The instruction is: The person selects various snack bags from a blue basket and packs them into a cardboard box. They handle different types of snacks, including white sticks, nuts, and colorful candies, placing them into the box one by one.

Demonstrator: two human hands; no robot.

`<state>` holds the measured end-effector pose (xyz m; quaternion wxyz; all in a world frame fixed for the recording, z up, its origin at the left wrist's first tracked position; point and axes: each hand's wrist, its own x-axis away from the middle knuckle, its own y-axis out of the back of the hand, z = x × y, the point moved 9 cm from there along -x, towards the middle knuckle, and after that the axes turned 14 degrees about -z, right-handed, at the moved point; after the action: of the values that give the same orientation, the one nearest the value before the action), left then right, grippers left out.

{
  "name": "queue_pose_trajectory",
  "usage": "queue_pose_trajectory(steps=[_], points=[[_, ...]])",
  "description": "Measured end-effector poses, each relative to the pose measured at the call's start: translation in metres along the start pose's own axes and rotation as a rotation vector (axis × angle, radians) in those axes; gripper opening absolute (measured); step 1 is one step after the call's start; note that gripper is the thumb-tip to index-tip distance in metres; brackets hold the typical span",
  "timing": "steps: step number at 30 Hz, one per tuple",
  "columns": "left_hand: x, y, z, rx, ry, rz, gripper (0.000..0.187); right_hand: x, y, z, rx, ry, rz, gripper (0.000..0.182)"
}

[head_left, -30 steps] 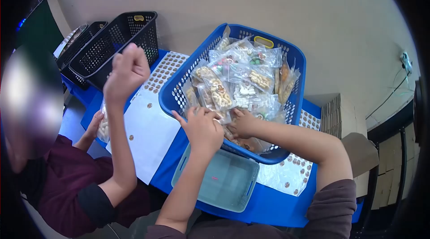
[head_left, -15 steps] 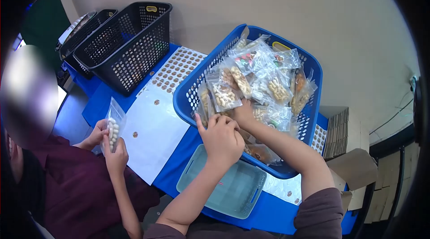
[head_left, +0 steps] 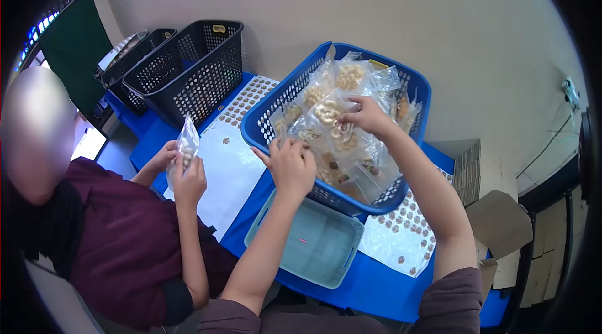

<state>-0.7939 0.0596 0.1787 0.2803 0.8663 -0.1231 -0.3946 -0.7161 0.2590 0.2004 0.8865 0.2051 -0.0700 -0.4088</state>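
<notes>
A blue basket (head_left: 370, 205) on the table is heaped with clear plastic bags of snacks. Inside it, my right hand (head_left: 367, 114) pinches the top of a clear bag of pale ring-shaped snacks (head_left: 329, 113) above the heap. My left hand (head_left: 290, 161) is over the basket's near left part, its fingers bent down among the bags with the thumb apart; whether it grips a bag is hidden. Below the basket, a translucent green tray (head_left: 307, 243) shows a small red mark inside.
At the left a person (head_left: 125, 234) holds a clear bag of white pieces (head_left: 187, 146). Black baskets (head_left: 200, 77) stand at the back left. Sticker sheets (head_left: 401, 234) and white paper (head_left: 235, 158) lie on the blue-covered table (head_left: 370, 296). Cardboard (head_left: 498, 221) is at the right.
My right hand has come up from deep in the heap and now holds a bag. Bags in the basket have shifted. The view has moved, and the other person's bag appears turned.
</notes>
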Motion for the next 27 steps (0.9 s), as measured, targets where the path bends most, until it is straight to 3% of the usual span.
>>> queue_pose_trajectory(steps=[3,4,5,7,8,9,11,12,17,19,21,23,25,27], points=[[0.008,0.007,-0.003,0.020,0.041,-0.032,0.031,0.033,0.040,0.015,-0.268,0.022,-0.044,0.060],[0.014,0.000,-0.003,0.025,0.108,0.146,0.047,0.043,0.052,0.021,-0.265,0.041,-0.045,0.060],[0.018,0.005,-0.015,0.032,0.104,0.131,0.047,0.056,0.060,0.026,-0.370,0.038,-0.013,0.064],[0.021,0.022,-0.058,0.443,0.073,0.075,0.059,0.091,0.077,0.038,-0.589,0.031,0.036,0.073],[0.021,0.019,-0.082,0.983,0.138,0.164,0.073,0.113,0.084,0.050,-0.665,0.067,0.113,0.072],[0.021,0.025,-0.102,0.993,0.124,0.164,0.073,0.135,0.100,0.058,-0.661,0.080,0.102,0.072],[0.030,0.048,-0.145,1.546,0.325,0.277,0.078,0.178,0.109,0.068,-0.624,0.076,0.219,0.071],[0.031,0.058,-0.164,1.638,0.327,0.330,0.084,0.194,0.113,0.070,-0.604,0.095,0.264,0.065],[0.055,0.061,-0.156,1.646,0.400,0.060,0.082,0.232,0.126,0.049,-0.636,0.076,0.280,0.054],[0.062,0.053,-0.133,1.693,0.631,-0.057,0.067,0.236,0.132,0.038,-0.698,0.051,0.193,0.054],[0.067,0.062,-0.128,1.746,0.704,-0.065,0.067,0.252,0.136,0.031,-0.790,0.062,0.162,0.053],[0.069,0.061,-0.143,1.716,0.741,0.122,0.069,0.259,0.141,0.020,-0.821,0.058,0.132,0.053],[0.078,0.067,-0.153,1.708,0.798,0.139,0.063,0.254,0.143,0.010,-0.841,0.092,0.208,0.054],[0.095,0.067,-0.161,1.451,0.757,0.205,0.054,0.255,0.150,0.001,-0.879,0.116,0.169,0.053]])
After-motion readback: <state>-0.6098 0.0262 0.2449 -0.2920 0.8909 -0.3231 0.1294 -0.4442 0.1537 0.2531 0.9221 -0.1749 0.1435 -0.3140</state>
